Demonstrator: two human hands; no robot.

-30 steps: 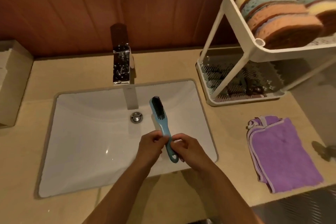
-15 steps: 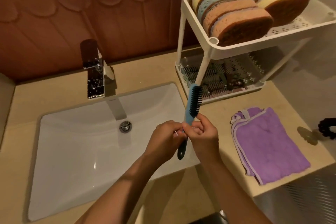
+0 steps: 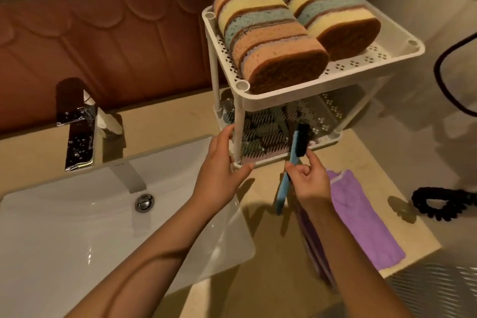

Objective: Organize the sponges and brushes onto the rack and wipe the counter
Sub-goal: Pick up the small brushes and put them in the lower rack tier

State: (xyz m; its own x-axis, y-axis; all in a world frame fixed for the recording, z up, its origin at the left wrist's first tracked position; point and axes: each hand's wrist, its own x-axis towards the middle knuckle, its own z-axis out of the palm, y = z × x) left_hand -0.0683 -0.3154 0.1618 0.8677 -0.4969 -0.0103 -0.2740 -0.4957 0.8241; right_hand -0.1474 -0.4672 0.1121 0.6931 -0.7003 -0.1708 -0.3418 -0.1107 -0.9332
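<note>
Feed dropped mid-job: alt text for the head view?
The right hand pinches a blue plastic brush with black bristles before the lower shelf of a white two-tier plastic rack; the left hand touches the rack's front corner. Striped sponges sit on top; a purple cloth lies on the beige counter.

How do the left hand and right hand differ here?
The left hand is open, holding nothing; the right hand is curled, pinching the blue brush by its handle. The left hand is at the front post of the rack; the right hand is above the edge of the purple cloth. Both are bare and close to the rack.
</note>
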